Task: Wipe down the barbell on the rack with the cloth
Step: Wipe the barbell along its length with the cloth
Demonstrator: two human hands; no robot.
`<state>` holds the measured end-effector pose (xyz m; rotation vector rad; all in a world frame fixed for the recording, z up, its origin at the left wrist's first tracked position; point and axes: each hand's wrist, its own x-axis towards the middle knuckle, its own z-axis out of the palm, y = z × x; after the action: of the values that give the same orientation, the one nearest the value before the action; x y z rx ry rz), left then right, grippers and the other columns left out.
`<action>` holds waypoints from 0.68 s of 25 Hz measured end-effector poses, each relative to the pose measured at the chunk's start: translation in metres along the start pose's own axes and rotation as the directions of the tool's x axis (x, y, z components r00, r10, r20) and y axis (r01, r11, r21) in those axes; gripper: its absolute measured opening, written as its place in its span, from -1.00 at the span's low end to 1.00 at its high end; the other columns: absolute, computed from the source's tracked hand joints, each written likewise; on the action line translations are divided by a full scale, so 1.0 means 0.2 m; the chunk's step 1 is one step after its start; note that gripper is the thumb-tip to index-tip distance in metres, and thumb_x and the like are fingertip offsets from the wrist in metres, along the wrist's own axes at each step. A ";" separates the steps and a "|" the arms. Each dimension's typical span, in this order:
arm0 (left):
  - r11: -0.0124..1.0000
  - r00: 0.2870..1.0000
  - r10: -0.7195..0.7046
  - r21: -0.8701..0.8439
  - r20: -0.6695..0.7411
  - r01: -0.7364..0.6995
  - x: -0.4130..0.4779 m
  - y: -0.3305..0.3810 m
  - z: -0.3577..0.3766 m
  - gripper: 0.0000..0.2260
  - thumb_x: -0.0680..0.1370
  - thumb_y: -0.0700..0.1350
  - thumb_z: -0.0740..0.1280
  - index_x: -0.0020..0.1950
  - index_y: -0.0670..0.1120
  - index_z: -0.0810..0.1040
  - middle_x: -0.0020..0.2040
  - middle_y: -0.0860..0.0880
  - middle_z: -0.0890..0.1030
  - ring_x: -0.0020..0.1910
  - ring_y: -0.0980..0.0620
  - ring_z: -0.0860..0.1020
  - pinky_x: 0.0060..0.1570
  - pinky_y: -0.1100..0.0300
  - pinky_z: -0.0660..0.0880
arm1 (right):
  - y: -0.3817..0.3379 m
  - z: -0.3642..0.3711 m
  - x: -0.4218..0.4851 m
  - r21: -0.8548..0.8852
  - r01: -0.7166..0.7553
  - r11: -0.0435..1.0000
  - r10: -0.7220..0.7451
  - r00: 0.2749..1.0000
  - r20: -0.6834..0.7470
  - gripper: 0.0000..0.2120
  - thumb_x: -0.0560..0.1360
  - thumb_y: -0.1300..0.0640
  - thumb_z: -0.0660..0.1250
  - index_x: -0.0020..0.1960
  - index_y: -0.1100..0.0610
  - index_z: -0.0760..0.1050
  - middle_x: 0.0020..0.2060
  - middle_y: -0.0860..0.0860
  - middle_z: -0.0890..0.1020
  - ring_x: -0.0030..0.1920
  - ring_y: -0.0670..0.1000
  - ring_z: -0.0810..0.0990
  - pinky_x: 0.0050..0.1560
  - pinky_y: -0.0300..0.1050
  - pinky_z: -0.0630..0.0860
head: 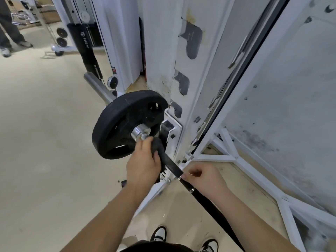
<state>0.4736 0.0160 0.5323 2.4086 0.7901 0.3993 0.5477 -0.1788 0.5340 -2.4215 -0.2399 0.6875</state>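
Note:
The dark barbell (209, 202) runs diagonally from the lower right up to a black weight plate (120, 120) and a silver sleeve collar (141, 132). It rests on the white rack (181, 84). My left hand (143, 164) grips a dark grey cloth (160, 145) wrapped round the bar just inside the collar. My right hand (203, 177) is curled round the bar a little lower down, its fingers pinching the shaft near a silver ring.
A second silver bar end (98, 86) sticks out behind the plate. A white cable machine (87, 33) stands at the back left, and another person's legs (11, 33) are at the top left. White rack base struts (227, 151) lie on the floor to the right. My shoes (160, 233) are below.

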 end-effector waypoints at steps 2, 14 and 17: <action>0.997 0.996 0.063 -0.050 0.061 -0.060 -0.13 0.12 0.07 -0.69 0.53 -0.15 0.39 0.28 -0.02 0.55 0.23 -0.08 0.57 0.01 -0.17 0.62 -0.15 0.04 0.56 | 0.00 0.00 -0.01 -0.011 0.005 1.000 -0.005 1.000 0.027 -0.71 0.33 -0.17 0.51 -0.26 0.05 0.65 -0.36 -0.02 0.68 -0.27 0.01 0.66 -0.12 0.01 0.62; 0.964 0.983 -0.145 -0.208 0.113 0.166 0.08 0.02 0.00 -0.38 0.53 -0.09 0.42 0.57 -0.08 0.32 0.44 -0.18 0.40 0.35 -0.20 0.48 0.21 0.15 0.41 | -0.13 0.00 -0.03 -0.221 -0.088 0.971 0.091 0.996 0.005 -0.84 0.37 -0.04 0.47 -0.31 0.02 0.64 -0.41 -0.07 0.70 -0.26 -0.02 0.68 -0.20 -0.14 0.56; 0.969 0.989 -0.067 -0.227 0.132 0.096 -0.03 0.02 0.07 -0.32 0.51 -0.10 0.42 0.61 -0.08 0.27 0.50 -0.17 0.31 0.39 -0.18 0.43 0.31 0.19 0.39 | -0.11 0.01 -0.05 -0.128 -0.107 0.986 0.107 0.994 -0.001 -0.85 0.36 -0.05 0.50 -0.32 -0.01 0.65 -0.43 -0.09 0.70 -0.31 -0.02 0.69 -0.16 -0.11 0.59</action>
<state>0.4757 0.0042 0.5233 2.1531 0.7406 0.2892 0.5389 -0.1631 0.5507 -2.5702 -0.1616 0.7477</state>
